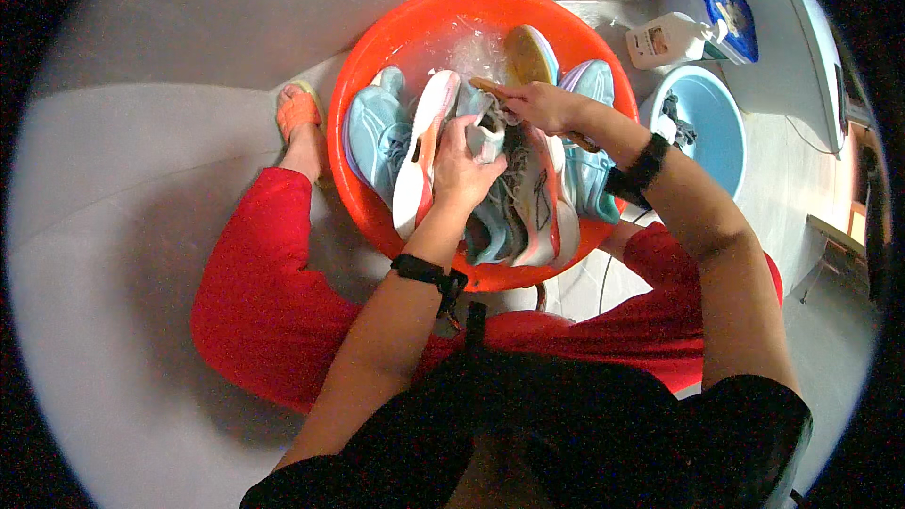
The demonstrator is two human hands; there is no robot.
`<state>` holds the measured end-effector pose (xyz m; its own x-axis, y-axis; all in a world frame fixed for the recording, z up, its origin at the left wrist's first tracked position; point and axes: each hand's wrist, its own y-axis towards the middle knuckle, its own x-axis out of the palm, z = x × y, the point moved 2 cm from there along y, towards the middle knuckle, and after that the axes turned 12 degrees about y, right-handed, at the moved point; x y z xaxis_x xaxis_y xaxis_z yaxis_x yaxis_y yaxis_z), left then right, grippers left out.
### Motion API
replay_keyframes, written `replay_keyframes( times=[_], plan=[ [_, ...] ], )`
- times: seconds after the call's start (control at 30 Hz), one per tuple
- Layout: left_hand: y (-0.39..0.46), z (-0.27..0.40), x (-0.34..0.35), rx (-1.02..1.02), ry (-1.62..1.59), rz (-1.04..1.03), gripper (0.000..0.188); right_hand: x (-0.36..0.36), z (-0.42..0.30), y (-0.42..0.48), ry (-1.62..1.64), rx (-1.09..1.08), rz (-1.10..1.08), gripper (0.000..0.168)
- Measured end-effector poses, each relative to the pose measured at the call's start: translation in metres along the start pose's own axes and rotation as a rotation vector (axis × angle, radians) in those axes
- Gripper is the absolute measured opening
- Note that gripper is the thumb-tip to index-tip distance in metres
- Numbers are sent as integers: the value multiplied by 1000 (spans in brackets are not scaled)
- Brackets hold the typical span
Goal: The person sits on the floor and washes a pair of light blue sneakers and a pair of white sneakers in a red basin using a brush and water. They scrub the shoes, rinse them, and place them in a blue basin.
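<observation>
A large orange-red plastic basin holds water and several sneakers. My left hand grips a wet light grey sneaker near its opening. My right hand is closed on a brush with a wooden handle, held over that shoe; its bristles are hidden. A light blue sneaker leans at the basin's left side, beside a white-soled, coral sneaker. Right of my left hand stands a pale sneaker with dark laces. Another light blue sneaker lies at the right, partly under my right forearm.
A light blue basin with dark cloth in it stands to the right. Behind it are a white pump bottle and a tub with a blue lid. A grey wall rises behind the orange-red basin.
</observation>
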<state>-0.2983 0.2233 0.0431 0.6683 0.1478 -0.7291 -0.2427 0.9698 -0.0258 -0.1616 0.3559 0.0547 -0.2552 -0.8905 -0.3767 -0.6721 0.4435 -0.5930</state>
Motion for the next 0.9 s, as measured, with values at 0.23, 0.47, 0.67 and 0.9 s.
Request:
replay_keyframes(
  times=[0.23,0.47,0.67,0.9],
  plan=[
    [6,9,-5,-166,-138,-228,73,26,39,78,-116,82,433,42],
    [-8,-4,-1,-106,-158,-105,67,22,3,-7,-236,-112,112,52],
    [-16,23,-26,-169,-179,-84,58,26,15,32,-271,167,331,48],
    [-39,9,-49,-140,-309,-44,55,48,-8,-39,94,-42,343,44]
  ],
)
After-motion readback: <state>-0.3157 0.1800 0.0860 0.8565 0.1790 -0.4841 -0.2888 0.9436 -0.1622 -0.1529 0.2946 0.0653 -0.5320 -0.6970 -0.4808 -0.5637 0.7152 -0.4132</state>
